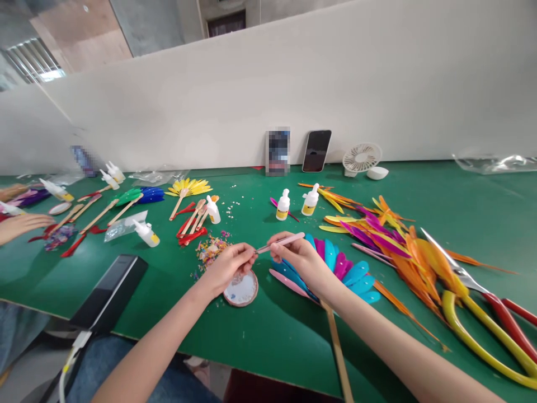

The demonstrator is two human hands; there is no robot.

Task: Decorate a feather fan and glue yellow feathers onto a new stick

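Observation:
My right hand (300, 260) is closed on pink tweezers (280, 242) whose tip points left toward my left hand (230, 264). The fingers of my left hand are pinched at the tweezer tip; what they hold is too small to make out. Just below my left hand lies a small round dish (242, 291) with tiny beads in it. Under my right hand rests a feather fan (335, 266) of blue and magenta feathers on a wooden stick (338, 352).
Loose orange, yellow and purple feathers (398, 240) and big scissors (482, 302) lie at the right. Glue bottles (283, 205) stand mid-table, a confetti pile (211, 248) left of my hands. Finished fans (126, 201), a phone (316, 150), a small fan (361, 158), a black box (109, 291). Another person's hand (20, 225) far left.

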